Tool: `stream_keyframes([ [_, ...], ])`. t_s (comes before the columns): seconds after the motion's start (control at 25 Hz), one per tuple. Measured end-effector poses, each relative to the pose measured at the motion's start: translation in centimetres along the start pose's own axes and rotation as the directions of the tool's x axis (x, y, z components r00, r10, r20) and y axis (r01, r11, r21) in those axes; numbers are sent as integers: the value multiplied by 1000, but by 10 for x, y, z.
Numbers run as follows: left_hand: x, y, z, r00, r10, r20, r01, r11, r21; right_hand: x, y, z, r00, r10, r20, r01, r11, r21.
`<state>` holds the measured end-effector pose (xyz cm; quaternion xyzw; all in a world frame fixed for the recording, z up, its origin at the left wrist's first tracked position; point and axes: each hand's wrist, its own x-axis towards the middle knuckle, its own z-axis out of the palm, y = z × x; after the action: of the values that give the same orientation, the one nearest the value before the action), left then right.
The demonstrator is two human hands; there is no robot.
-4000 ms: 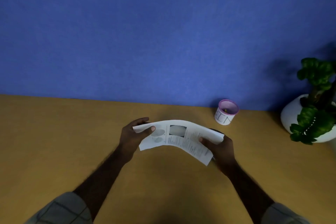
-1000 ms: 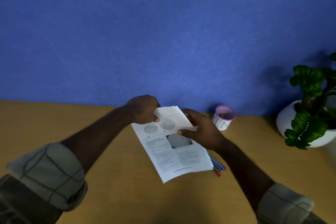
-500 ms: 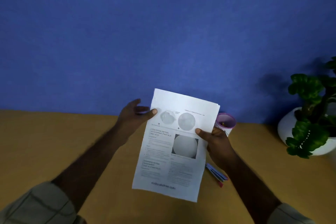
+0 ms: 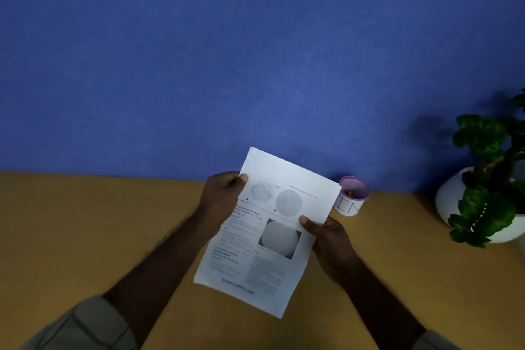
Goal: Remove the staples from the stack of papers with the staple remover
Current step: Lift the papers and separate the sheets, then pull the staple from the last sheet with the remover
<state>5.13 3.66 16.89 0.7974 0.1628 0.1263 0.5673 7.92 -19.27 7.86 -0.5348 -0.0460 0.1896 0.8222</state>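
Head view: both hands hold up the stack of papers above the smooth wooden table. The left hand pinches its left edge, and the right hand pinches its right edge. The thin white page reads "mebooksfree.com". A small round cup has a pink rim.

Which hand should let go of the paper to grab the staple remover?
Probably the right hand. The left hand grips the papers near the top corner, so it can hold them alone. No remover shows now; it may be hidden.
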Motion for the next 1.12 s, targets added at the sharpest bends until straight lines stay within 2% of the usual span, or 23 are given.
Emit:
stream_keyframes([
  [0.16, 2, -9, 2, 997, 47, -63, -34, 981, 192, -10, 15, 6, 1000, 22, -20, -24, 997, -69],
  [0.24, 3, -15, -3, 994, 94, -61, -74, 961, 265, -12, 14, -1, 998, 30, -56, -43, 971, -236],
  [0.36, 7, -20, -16, 992, 128, -16, -114, 932, 343, -5, 8, -34, 981, 28, -192, -118, 872, -475],
  [0.4, 9, -21, -21, 993, 121, 11, -116, 924, 365, -3, 4, -48, 978, 13, -209, -134, 804, -579],
  [0.44, 11, -22, -25, 994, 107, 37, -113, 917, 383, -1, 0, -62, 980, 7, -201, -152, 677, -720],
  [0.52, 14, -22, -32, 992, 99, 80, -123, 909, 398, 2, -9, -85, 988, 43, -149, -155, 301, -941],
  [0.56, 14, -23, -34, 989, 102, 108, -137, 907, 398, 2, -10, -93, 987, 78, -141, -152, 170, -974],
  [0.6, 14, -24, -36, 984, 109, 139, -156, 905, 396, 3, -9, -100, 982, 117, -149, -162, 105, -981],
  [0.76, 8, -28, -34, 967, 120, 225, -197, 911, 362, 4, 15, -105, 936, 227, -270, -290, 61, -955],
  [0.88, 4, -32, -32, 965, 82, 251, -177, 905, 386, 3, 35, -99, 923, 231, -309, -291, -109, -951],
  [0.92, 4, -33, -32, 964, 77, 256, -175, 905, 387, 3, 38, -97, 918, 226, -325, -301, -132, -944],
  [1.0, 2, -35, -33, 962, 84, 261, -181, 909, 374, 2, 42, -94, 902, 226, -367, -354, -94, -930],
  [1.12, 0, -36, -31, 962, 84, 260, -181, 908, 379, -2, 47, -92, 880, 212, -424, -440, 33, -897],
])
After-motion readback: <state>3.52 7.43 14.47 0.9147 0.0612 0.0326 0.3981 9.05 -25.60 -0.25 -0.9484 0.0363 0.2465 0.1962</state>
